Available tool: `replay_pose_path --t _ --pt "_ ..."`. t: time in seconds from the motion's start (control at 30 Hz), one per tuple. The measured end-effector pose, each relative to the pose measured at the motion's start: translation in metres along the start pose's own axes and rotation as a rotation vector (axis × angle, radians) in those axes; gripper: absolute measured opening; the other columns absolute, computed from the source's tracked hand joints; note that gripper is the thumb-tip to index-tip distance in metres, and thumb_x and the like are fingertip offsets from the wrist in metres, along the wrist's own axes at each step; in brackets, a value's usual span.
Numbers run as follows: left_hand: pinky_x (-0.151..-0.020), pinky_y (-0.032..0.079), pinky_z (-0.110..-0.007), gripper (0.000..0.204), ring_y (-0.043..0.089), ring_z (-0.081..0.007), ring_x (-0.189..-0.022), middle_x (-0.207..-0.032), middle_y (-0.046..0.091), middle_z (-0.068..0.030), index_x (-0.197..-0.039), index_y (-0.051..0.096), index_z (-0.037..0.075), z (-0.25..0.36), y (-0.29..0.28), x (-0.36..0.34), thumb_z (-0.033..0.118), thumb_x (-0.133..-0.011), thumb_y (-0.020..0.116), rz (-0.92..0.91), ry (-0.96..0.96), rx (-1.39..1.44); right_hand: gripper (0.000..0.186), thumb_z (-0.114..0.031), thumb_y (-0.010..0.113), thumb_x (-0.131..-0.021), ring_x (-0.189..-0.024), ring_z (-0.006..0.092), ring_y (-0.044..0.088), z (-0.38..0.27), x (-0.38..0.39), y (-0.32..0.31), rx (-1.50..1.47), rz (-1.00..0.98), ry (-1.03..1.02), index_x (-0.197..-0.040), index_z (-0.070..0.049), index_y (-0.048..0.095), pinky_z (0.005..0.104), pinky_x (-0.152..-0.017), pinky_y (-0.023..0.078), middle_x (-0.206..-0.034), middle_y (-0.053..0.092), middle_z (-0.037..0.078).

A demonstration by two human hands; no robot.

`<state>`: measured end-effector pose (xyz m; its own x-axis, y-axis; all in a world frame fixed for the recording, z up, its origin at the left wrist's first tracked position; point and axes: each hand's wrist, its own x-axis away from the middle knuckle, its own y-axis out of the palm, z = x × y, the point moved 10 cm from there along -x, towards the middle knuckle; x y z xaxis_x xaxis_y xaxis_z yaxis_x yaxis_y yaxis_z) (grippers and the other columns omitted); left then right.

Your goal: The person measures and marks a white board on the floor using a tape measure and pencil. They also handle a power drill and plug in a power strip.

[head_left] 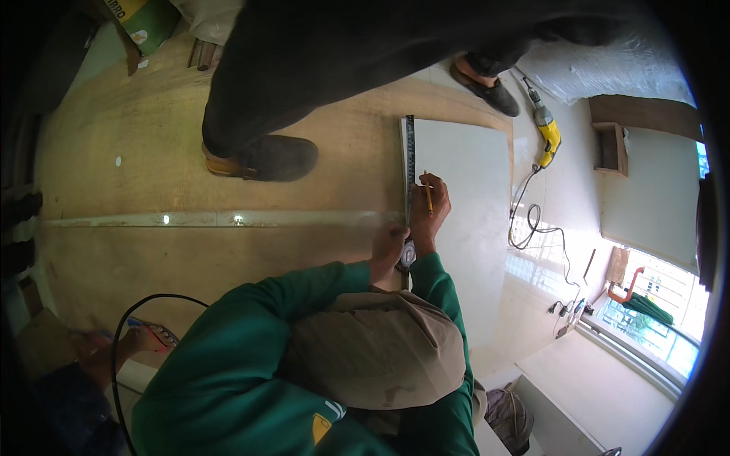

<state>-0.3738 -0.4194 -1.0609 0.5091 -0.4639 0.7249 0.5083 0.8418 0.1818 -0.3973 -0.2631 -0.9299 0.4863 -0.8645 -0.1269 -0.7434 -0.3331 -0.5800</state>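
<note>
A co-worker in a green top and tan cap (380, 353) crouches over a white tile (468, 220) that lies flat on the floor, just right of a plywood sheet (137, 159). A dark ruler (410, 156) runs along the tile's left edge. The co-worker's right hand (430, 216) is closed on a yellow pencil (429, 199), whose tip meets the tile just beside the ruler. The co-worker's other hand (388, 243) presses down at the ruler's near end.

At the lower left a blurred left hand (97, 351) (seemingly the wearer's own) sits near a black cable (122, 327) looping over the plywood. Whether its grip is open or closed cannot be told. The wearer's right hand does not show.

A long pale bar (213, 220) lies across the plywood and reaches the ruler. Another person in dark trousers stands at the top, one shoe (266, 157) on the plywood. A yellow drill (547, 135) lies right of the tile, its cord trailing
</note>
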Motion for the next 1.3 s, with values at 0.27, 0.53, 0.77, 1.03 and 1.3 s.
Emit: replay_pose_path --t 0.27,0.53,0.77,1.03,1.3 --pt "-0.081 0.054 -0.037 0.017 0.068 -0.0202 -0.089 -0.096 0.071 -0.0098 -0.101 0.071 0.001 -0.034 -0.011 -0.025 0.017 -0.098 0.065 -0.035 -0.068 0.151 0.022 0.0 0.069 -0.089 -0.085 0.0294 0.07 -0.009 0.009 0.017 -0.003 -0.082 0.04 -0.11 -0.006 0.07 0.0409 -0.078 0.056 -0.102 0.068 0.013" --pt "-0.08 0.056 -0.035 0.018 0.067 -0.0162 -0.088 -0.103 0.07 -0.0069 -0.112 0.071 0.005 0.007 -0.005 0.002 0.014 -0.102 0.059 -0.174 -0.273 0.321 0.019 0.0 0.067 -0.092 -0.088 0.0328 0.068 -0.013 0.012 0.027 0.042 -0.072 -0.08 -0.109 -0.006 0.069 0.044 -0.079 0.055 -0.101 0.066 0.014" --pt "-0.079 0.056 -0.033 0.018 0.068 -0.0155 -0.089 -0.102 0.072 -0.0069 -0.111 0.072 0.003 0.015 -0.006 0.009 0.015 -0.1 0.063 -0.178 -0.268 0.324 0.017 -0.002 0.069 -0.091 -0.082 0.0264 0.069 -0.016 0.014 0.018 0.034 -0.053 -0.066 -0.108 -0.006 0.071 0.0395 -0.076 0.056 -0.1 0.069 0.011" --pt "-0.08 0.055 -0.033 0.016 0.068 -0.0155 -0.088 -0.097 0.071 -0.0065 -0.107 0.072 0.002 -0.039 -0.01 -0.033 0.014 -0.101 0.064 -0.102 -0.119 0.211 0.016 -0.015 0.067 -0.101 -0.082 0.0186 0.068 0.003 0.002 0.019 -0.217 -0.001 0.113 -0.112 -0.003 0.07 0.0336 -0.073 0.053 -0.098 0.076 0.013" --pt "-0.078 0.053 -0.03 0.015 0.065 -0.0137 -0.085 -0.095 0.07 -0.0046 -0.101 0.071 0.003 -0.032 -0.005 -0.034 0.016 -0.103 0.064 -0.11 -0.036 0.215 0.016 -0.013 0.067 -0.104 -0.093 0.0169 0.072 0.014 -0.013 0.023 -0.335 -0.004 0.16 -0.113 0.001 0.067 0.0313 -0.086 0.057 -0.101 0.077 0.012"
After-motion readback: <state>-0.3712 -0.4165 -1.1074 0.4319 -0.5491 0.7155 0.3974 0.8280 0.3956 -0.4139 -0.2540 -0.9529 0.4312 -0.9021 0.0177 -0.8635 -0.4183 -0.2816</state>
